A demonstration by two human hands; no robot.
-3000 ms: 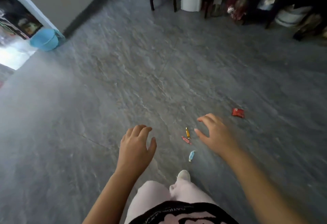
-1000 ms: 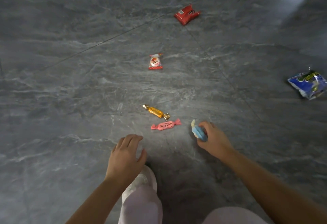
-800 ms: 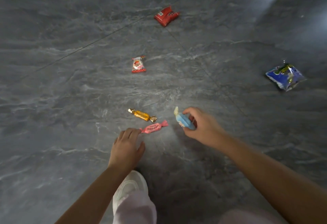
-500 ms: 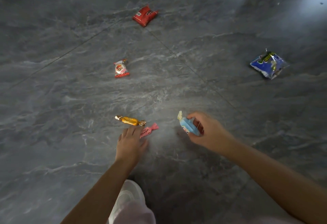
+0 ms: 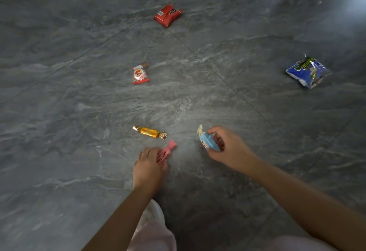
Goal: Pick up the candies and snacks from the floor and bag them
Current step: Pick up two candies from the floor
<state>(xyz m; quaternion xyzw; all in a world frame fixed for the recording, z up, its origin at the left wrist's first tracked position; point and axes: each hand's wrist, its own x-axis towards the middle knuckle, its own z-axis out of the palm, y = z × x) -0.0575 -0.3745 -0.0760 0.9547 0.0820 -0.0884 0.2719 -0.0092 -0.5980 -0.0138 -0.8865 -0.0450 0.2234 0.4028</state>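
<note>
- Our left hand [image 5: 147,169] pinches the pink candy [image 5: 168,150], our right hand [image 5: 230,150] the blue candy [image 5: 208,141].
- The gold candy [image 5: 150,132] lies just beyond our left hand (long axis crosswise).

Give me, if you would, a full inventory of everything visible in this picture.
floor: one, grey tiles, fills the view
red snack packet: one, red, far centre
small sweet packet: one, white and red, left of centre
blue snack bag: one, blue and green, far right
gold candy: one, gold, floor, beyond the left hand
pink candy: one, pink, gripped by the left hand
blue candy: one, light blue, pinched in the right hand
shoe: one, white, bottom centre
trouser legs: two, pale pink, bottom edge
left hand: one, bare, on the pink candy
right hand: one, bare, holding the blue candy
</note>
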